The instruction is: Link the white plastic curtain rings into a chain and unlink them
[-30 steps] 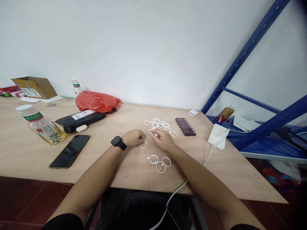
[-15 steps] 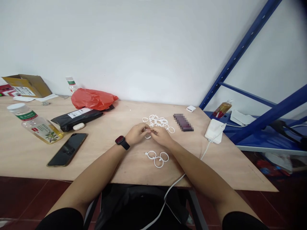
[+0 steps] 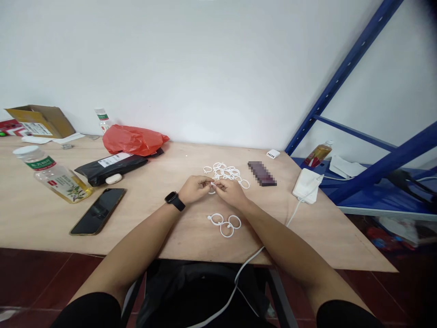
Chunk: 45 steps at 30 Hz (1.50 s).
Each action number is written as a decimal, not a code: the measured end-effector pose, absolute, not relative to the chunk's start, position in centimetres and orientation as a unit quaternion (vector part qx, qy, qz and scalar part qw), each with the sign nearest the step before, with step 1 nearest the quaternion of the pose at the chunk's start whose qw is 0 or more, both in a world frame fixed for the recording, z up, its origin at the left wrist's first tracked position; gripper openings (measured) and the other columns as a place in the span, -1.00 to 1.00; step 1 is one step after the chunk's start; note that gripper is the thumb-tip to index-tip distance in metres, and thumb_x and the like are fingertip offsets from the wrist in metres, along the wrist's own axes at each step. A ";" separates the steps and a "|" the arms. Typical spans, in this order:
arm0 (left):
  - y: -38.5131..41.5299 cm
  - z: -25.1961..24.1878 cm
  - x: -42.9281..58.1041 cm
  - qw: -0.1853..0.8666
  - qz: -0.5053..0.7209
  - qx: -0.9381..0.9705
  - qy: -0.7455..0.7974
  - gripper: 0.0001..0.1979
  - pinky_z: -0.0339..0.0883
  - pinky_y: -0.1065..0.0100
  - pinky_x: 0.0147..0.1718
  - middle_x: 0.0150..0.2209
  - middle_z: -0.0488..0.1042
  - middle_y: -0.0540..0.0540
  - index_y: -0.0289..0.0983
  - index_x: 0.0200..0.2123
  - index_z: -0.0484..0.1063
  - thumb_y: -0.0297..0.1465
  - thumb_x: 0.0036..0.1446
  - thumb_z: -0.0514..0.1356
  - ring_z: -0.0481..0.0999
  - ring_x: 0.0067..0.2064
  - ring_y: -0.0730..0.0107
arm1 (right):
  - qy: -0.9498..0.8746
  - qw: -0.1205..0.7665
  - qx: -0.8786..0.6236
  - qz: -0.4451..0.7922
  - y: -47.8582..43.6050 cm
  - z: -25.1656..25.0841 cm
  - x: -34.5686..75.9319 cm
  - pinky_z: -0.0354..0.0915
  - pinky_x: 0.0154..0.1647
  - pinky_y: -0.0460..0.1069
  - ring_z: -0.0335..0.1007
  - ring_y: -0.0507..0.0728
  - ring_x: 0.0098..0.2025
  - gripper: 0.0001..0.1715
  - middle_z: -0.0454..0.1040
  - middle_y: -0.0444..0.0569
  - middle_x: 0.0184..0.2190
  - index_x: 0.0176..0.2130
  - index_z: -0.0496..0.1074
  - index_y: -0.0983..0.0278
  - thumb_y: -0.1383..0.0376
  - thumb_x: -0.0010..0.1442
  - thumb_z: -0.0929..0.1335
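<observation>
My left hand (image 3: 195,189), with a black watch on the wrist, meets my right hand (image 3: 232,193) over the wooden table. Fingertips of both hands pinch a white plastic ring (image 3: 212,192); most of it is covered by the fingers. Just beyond them lies a loose pile of several white rings (image 3: 225,171), partly behind my right hand. Closer to me, between my forearms, three linked or touching white rings (image 3: 226,231) lie flat, each with a small knob.
On the left are a phone (image 3: 98,212), a tilted bottle (image 3: 58,180), a black parcel (image 3: 109,168) and a red plastic bag (image 3: 134,140). To the right lie a blurred-out dark item (image 3: 262,174) and a white power bank (image 3: 307,186) with a cable crossing under my right arm.
Both hands stay together at the same spot. The fingertips have parted slightly, and a bit of white now shows between them. The view has shifted a little.
</observation>
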<state>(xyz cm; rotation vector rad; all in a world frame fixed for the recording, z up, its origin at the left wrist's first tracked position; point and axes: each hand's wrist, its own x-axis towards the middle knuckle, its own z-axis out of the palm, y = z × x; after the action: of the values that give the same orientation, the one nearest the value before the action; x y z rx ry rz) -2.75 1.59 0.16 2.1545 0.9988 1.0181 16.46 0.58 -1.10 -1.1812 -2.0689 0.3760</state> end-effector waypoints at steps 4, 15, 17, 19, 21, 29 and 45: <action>1.5 0.4 -2.8 0.278 0.379 0.804 0.365 -0.76 0.35 0.45 -0.32 -0.34 0.61 -0.08 -0.33 -0.24 0.58 -0.41 0.06 0.17 0.51 -0.35 0.43 | -0.804 0.358 -0.453 0.138 0.5 -1.1 16.4 0.25 -0.32 -0.10 0.45 0.04 -0.39 -0.85 0.59 -0.12 -0.40 -0.28 0.57 0.20 0.31 0.19 0.35; 1.5 0.1 -2.1 0.278 0.381 0.780 0.412 -0.84 0.32 0.44 -0.39 -0.46 0.56 -0.05 -0.33 -0.44 0.53 -0.52 -0.03 0.13 0.47 -0.43 0.43 | -0.820 0.348 -0.428 0.152 0.0 -1.2 16.0 0.17 -0.42 -0.12 0.34 0.00 -0.50 -0.86 0.50 -0.16 -0.53 -0.36 0.50 0.24 0.28 0.20 0.34; 1.5 0.4 -2.3 0.265 0.397 0.784 0.396 -0.82 0.36 0.40 -0.31 -0.36 0.57 -0.08 -0.33 -0.35 0.54 -0.50 0.00 0.14 0.50 -0.35 0.39 | -0.810 0.357 -0.441 0.146 0.2 -1.1 16.2 0.17 -0.43 -0.12 0.33 0.01 -0.52 -0.84 0.47 -0.17 -0.57 -0.36 0.51 0.23 0.24 0.20 0.35; 1.5 0.9 -2.6 0.224 0.428 0.790 0.377 -0.71 0.36 0.35 -0.19 -0.18 0.55 -0.13 -0.31 -0.14 0.51 -0.46 0.03 0.17 0.49 -0.24 0.36 | -0.786 0.378 -0.473 0.121 0.6 -0.9 16.7 0.18 -0.42 -0.10 0.34 0.02 -0.51 -0.83 0.47 -0.17 -0.57 -0.35 0.52 0.22 0.21 0.20 0.35; 1.4 1.5 -2.9 0.191 0.432 0.801 0.368 -0.63 0.35 0.33 -0.17 -0.13 0.50 -0.16 -0.29 -0.03 0.44 -0.40 0.05 0.20 0.45 -0.22 0.36 | -0.749 0.396 -0.525 0.078 1.2 -0.8 17.5 0.19 -0.39 -0.08 0.38 0.05 -0.47 -0.83 0.49 -0.14 -0.53 -0.31 0.53 0.21 0.20 0.19 0.36; 1.1 0.2 -2.5 0.305 0.124 0.897 0.295 -0.87 0.22 0.46 -0.43 -0.44 0.46 0.01 -0.30 -0.44 0.48 -0.38 -0.12 0.30 0.37 -0.44 0.48 | -0.711 0.346 -0.610 0.051 2.0 -0.5 18.7 0.16 -0.43 -0.07 0.41 0.09 -0.45 -0.71 0.51 -0.15 -0.52 -0.12 0.52 0.17 0.16 0.14 0.39; 0.3 -0.2 -1.2 0.220 0.126 0.912 0.323 -0.96 0.15 0.41 -0.45 -0.46 0.47 -0.03 -0.28 -0.51 0.44 -0.48 -0.06 0.19 0.37 -0.45 0.42 | -0.786 0.363 -0.486 0.116 0.8 -0.7 17.3 0.25 -0.36 -0.09 0.46 0.07 -0.39 -0.82 0.59 -0.12 -0.43 -0.28 0.57 0.19 0.26 0.19 0.34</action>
<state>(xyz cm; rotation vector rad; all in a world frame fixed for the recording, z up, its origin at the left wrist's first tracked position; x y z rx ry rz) -1.16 0.30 -0.18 2.5219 0.8938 0.3481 17.29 0.80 -0.66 -1.2522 -2.0239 0.2978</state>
